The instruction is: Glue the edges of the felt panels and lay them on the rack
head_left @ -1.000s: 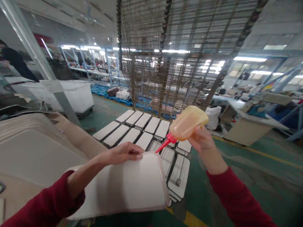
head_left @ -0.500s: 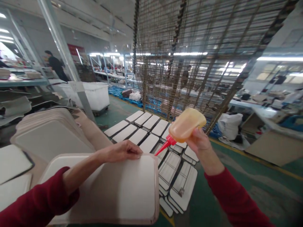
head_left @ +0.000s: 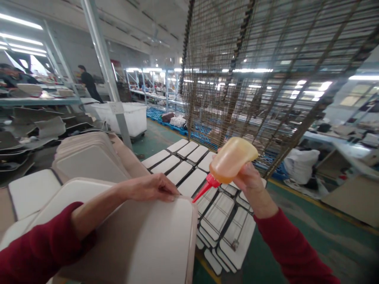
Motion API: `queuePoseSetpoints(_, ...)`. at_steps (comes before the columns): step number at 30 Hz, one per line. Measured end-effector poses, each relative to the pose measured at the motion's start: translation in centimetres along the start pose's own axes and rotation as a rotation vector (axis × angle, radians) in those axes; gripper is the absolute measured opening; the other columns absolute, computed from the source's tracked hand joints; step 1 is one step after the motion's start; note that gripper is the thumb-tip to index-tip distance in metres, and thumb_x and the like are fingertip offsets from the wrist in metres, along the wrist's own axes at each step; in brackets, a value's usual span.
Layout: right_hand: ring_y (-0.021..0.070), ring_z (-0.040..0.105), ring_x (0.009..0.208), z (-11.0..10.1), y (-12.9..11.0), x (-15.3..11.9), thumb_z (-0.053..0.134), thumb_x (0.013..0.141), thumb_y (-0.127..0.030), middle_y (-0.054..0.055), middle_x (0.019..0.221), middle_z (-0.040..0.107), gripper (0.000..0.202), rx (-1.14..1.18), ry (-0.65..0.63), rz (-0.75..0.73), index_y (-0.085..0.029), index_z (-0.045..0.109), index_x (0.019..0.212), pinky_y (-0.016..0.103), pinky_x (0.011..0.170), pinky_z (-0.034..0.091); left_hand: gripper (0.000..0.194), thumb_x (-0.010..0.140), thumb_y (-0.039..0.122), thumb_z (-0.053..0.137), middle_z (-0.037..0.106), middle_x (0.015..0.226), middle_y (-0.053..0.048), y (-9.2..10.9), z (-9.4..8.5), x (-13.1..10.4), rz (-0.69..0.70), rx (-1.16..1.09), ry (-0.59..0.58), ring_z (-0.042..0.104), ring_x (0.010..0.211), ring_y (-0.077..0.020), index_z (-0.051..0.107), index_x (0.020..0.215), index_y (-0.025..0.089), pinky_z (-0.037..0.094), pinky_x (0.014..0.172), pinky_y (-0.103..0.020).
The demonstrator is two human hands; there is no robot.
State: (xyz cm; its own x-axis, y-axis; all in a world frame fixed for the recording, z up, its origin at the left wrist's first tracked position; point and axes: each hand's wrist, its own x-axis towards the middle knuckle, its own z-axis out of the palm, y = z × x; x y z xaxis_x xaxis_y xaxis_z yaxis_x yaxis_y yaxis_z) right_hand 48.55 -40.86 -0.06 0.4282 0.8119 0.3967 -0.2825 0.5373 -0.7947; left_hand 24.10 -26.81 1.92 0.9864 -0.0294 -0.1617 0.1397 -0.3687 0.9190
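The pale panel [head_left: 161, 240] is pinched along its upper edge by the left fingers [head_left: 169, 192]; the bottle [head_left: 232, 159] is gripped by the right fingers [head_left: 248, 170] — red nozzle [head_left: 201, 191] slanted down at the panel's two-o'clock corner.

Bottle [head_left: 233, 159] — amber; nozzle [head_left: 201, 191] — red.

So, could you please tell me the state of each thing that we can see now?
left hand: fingers closed on large panel's edge
right hand: holding bottle
bottle: tilted, nozzle downward, partly full
red nozzle: tip at panel's corner
large panel: tilted
stacked panels: piled, slightly fanned
small panels: laid in rows
wheeled bin: upright
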Motion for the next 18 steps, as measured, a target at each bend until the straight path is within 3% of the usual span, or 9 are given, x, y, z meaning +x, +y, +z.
queuePoseSetpoints(6,0.0282,0.072,0.088,1.1,0.7,-0.1,0.092,0.041,-0.042,0.002,0.093,0.077,0.074,-0.017,-0.071,0.023,-0.030,0.065,0.109,0.050,0.092,0.055,0.032,0.082,0.043,0.067,0.068,0.069,-0.001,-0.2,-0.3,-1.3,0.036,-0.013,-0.004,0.055,0.063,-0.0114,0.078,0.080,0.013,0.045,0.064,-0.017)
queuePoseSetpoints(18,0.0285,0.071,0.091,1.3,1.7,-0.4,0.091,0.042,-0.045,0.001,0.091,0.077,0.072,-0.040,-0.015,-0.027,-0.030,0.066,0.107,0.053,0.097,0.050,0.028,0.086,0.038,0.063,0.069,0.071,0.000,-0.5,-0.6,-3.1,-0.003,-0.064,0.065,0.054,0.065,-0.0115,0.078,0.082,0.015,0.042,0.062,-0.016)
